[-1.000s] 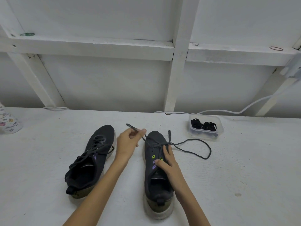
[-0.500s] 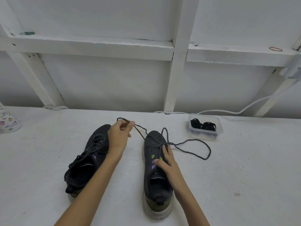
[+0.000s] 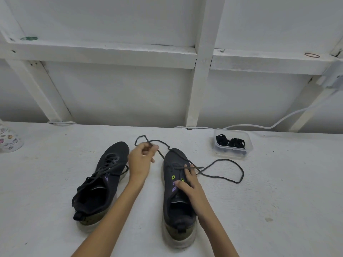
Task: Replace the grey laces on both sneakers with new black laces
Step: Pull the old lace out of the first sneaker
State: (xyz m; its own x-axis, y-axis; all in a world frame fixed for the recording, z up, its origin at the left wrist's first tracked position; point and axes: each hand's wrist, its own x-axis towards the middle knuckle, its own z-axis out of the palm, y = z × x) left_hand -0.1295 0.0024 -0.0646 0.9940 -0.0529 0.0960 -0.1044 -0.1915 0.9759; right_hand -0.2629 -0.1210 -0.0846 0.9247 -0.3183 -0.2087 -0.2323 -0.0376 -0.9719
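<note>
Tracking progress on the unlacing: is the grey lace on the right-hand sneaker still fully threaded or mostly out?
Mostly out. The grey lace crosses only near the toe of the right-hand sneaker; its coloured upper eyelets are bare, and the left hand pinches one loose end.

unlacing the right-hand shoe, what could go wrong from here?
1. The grey lace is still threaded low near the toe; a hard tug by the left hand could drag the shoe, which only the right hand pins.
2. The slack loop lies near the clear tub of black laces and might snag it.
3. The other sneaker is still fully laced.
</note>
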